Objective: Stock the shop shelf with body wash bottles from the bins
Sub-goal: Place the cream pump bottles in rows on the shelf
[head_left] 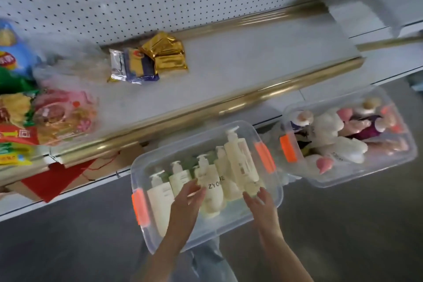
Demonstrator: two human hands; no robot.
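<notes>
Head view: the body wash bottles lie packed side by side in the clear bin, just in front of the shelf. The left hand rests straight fingers against the lettered bottle. The right hand reaches the foot of the tall bottle with loose fingers, gripping nothing yet. It seems best to wrap each hand round a bottle's body, not its pump, and lift straight up clear of the neighbours. Stand them upright on the bare shelf right of the gold snack packets.
</notes>
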